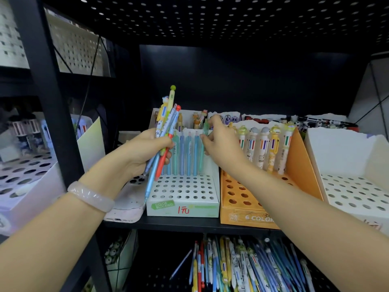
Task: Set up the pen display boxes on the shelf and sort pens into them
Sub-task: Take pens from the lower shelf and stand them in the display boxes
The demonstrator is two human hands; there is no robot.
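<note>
From the head view, our left hand [147, 150] grips a mixed bunch of pens [166, 131] upright just left of the white box [185, 199] on the shelf [168, 225], while the fingers [205, 140] of our right hand [221, 142] pinch a green pen [203, 144] standing at the right end of the box's back row. To seat it well, we judge we should keep it upright over a free hole beside the blue pens [185, 152] and push straight down. The orange box [248, 209] sits touching on the right, so we keep clear of its pens.

Probably a stationery shop: black shelf [189, 224] holding pen display boxes [185, 199], one hand-priced
</note>
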